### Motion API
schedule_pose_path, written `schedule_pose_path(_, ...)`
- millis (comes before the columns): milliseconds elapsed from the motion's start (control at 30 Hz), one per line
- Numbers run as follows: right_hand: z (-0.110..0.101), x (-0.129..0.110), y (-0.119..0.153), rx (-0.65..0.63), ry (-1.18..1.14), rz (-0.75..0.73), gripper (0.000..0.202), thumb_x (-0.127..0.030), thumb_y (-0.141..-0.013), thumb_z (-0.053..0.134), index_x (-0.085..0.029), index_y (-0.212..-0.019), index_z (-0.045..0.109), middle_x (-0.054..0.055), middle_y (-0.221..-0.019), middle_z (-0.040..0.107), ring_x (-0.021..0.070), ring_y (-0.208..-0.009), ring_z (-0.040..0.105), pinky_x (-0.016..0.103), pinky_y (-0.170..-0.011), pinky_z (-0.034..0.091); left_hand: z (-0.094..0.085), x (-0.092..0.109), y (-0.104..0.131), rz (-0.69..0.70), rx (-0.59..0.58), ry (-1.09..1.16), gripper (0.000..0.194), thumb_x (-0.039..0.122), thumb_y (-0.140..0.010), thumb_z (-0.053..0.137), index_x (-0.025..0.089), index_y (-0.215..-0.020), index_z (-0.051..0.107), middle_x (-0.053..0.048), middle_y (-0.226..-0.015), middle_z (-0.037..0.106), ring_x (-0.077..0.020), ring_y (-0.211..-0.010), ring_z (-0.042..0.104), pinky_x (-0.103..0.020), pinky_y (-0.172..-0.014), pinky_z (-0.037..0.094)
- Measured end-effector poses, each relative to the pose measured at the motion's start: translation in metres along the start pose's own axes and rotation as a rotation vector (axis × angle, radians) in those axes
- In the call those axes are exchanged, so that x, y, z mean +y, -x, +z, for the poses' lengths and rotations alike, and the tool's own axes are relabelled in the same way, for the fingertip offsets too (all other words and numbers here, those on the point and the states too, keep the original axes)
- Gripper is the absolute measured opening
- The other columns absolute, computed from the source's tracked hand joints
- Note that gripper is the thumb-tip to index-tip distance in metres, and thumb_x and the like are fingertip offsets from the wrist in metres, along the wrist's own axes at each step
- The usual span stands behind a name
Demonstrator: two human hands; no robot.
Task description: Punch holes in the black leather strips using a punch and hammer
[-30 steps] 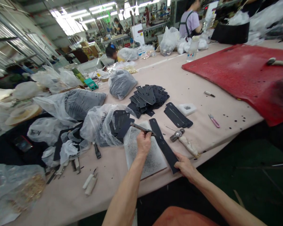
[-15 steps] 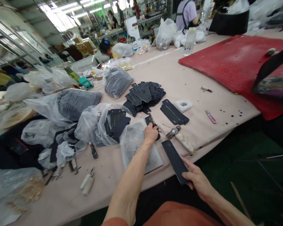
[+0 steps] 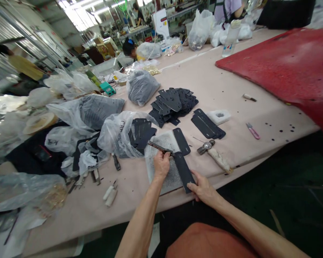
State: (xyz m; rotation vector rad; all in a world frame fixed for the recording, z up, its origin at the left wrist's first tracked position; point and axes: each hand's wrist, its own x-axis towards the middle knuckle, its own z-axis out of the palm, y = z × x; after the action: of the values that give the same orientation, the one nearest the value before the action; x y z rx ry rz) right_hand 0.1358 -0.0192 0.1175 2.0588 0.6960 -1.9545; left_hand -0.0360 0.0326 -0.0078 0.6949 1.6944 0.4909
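Note:
My left hand (image 3: 161,165) is closed around a slim dark metal punch (image 3: 156,145), held slantwise over a white board (image 3: 169,181) speckled with black. The punch's right end meets the top end of a dark flat strip (image 3: 183,172). My right hand (image 3: 203,190) pinches this strip by its lower right edge, over the board's right side. Another dark strip (image 3: 181,140) with slots lies beyond it on the board's far corner. Right of the board rests a hammer (image 3: 214,154) with a pale wrapped handle.
A heap of dark pieces (image 3: 174,104), stacked strips (image 3: 207,123) and a white block (image 3: 219,116) lie beyond. Pink snips (image 3: 253,131) and a red mat (image 3: 280,68) are rightward. Plastic bags (image 3: 118,134) and loose tools (image 3: 110,193) crowd the left. Other people are in the background.
My left hand has lifted the punch off the strip at the board's far corner and swung it left. My right hand has brought its strip up and left onto the board, under the punch's end.

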Motion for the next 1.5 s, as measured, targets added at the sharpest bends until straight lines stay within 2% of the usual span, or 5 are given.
schedule_pose_path(200,-0.015,-0.007,-0.004,0.257,0.577,-0.173,0.062,-0.044,-0.089,0.05,-0.01,-0.141,0.047,0.011,-0.089,0.064,0.0253,-0.085,0.06,0.041,-0.085,0.042,0.005,-0.008,0.019,0.058,-0.041,-0.056,0.018,0.03,-0.082,0.053,0.015,-0.081,0.064,-0.006,-0.08,0.067,-0.0164,-0.073,0.06,-0.027,-0.069,0.043)
schedule_pose_path(600,0.016,-0.013,-0.073,0.553,0.534,-0.422,0.043,-0.03,-0.091,0.046,-0.013,-0.128,0.06,0.012,-0.101,0.059,0.0219,-0.091,0.055,0.035,-0.085,0.044,0.001,-0.007,0.023,0.047,-0.075,-0.004,0.018,0.029,-0.083,0.052,0.015,-0.082,0.064,-0.006,-0.081,0.067,-0.0164,-0.074,0.061,-0.028,-0.07,0.044)
schedule_pose_path(733,0.017,-0.01,-0.074,0.534,0.511,-0.484,0.042,-0.028,-0.09,0.046,-0.012,-0.127,0.061,0.012,-0.103,0.058,0.0207,-0.093,0.054,0.034,-0.086,0.045,0.004,-0.009,0.023,0.06,0.011,-0.019,0.019,0.032,-0.083,0.055,0.017,-0.082,0.065,-0.007,-0.083,0.068,-0.0179,-0.074,0.061,-0.029,-0.069,0.044)
schedule_pose_path(1067,0.017,-0.009,-0.078,0.541,0.382,-0.539,0.038,-0.024,-0.085,0.053,-0.012,-0.12,0.06,0.011,-0.107,0.057,0.0212,-0.098,0.054,0.035,-0.089,0.045,0.009,-0.009,0.021,0.085,-0.127,0.087,0.022,0.031,-0.085,0.053,0.018,-0.095,0.068,-0.006,-0.098,0.069,-0.0181,-0.094,0.065,-0.033,-0.089,0.05)
schedule_pose_path(1500,0.012,-0.006,-0.08,0.546,0.349,-0.567,0.034,-0.027,-0.086,0.055,-0.012,-0.116,0.063,0.011,-0.105,0.058,0.0211,-0.095,0.054,0.034,-0.084,0.044,0.015,-0.01,0.018,0.099,-0.118,0.01,0.022,0.032,-0.087,0.055,0.019,-0.096,0.069,-0.005,-0.099,0.069,-0.0186,-0.096,0.064,-0.033,-0.092,0.049)
